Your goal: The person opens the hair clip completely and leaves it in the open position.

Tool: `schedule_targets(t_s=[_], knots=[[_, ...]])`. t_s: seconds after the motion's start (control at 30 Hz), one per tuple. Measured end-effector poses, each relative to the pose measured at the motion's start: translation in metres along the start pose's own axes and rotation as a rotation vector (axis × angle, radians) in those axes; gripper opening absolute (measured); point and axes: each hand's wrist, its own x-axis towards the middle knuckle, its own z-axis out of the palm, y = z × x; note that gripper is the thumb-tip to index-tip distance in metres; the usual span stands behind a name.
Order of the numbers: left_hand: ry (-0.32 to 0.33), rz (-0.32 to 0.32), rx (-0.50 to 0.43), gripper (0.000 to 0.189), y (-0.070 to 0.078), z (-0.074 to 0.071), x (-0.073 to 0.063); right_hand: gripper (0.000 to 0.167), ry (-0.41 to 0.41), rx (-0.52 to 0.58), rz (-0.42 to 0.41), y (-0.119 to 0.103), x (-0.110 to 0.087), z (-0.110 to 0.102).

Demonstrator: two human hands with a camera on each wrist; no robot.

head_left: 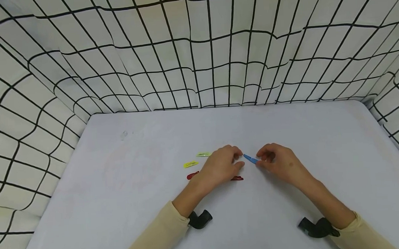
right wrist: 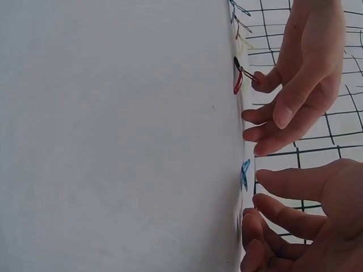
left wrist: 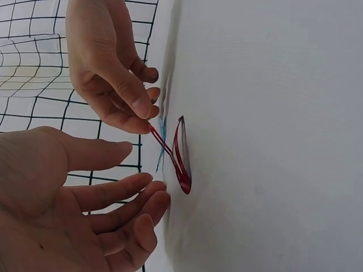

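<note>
A blue snap hair clip (head_left: 250, 158) lies on the white table between the two hands, its prongs spread apart in the right wrist view. My left hand (head_left: 223, 163) hovers at its left end, thumb and fingers parted with nothing between them. From the other side my right hand (head_left: 280, 162) reaches to the clip's right end, the thumb tip close beside it; whether they touch I cannot tell. Its fingers are loosely bent and do not pinch the clip. A red snap hair clip (left wrist: 182, 170) lies below the left hand, partly covered in the head view.
To the left of the hands lie another red clip (head_left: 192, 175), a yellow clip (head_left: 190, 164) and a yellow-green clip (head_left: 203, 154). White walls with a black grid (head_left: 213, 56) stand behind and at the sides of the table (head_left: 122, 203). Dark wrist devices (head_left: 200, 219) hang at both sleeves.
</note>
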Motion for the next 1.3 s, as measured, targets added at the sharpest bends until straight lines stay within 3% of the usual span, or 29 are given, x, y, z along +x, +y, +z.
schedule_targets(t_s=[0.37,1.3], knots=[[0.003,0.023,0.082,0.04,0.0004,-0.0002,0.0072,0.017,-0.025,-0.024,0.02,0.0012,0.0027,0.0033],[-0.015,0.024,0.077,0.019,0.0023,0.0023,0.0061,0.004,-0.057,-0.064,0.029,-0.0018,0.0073,0.005]])
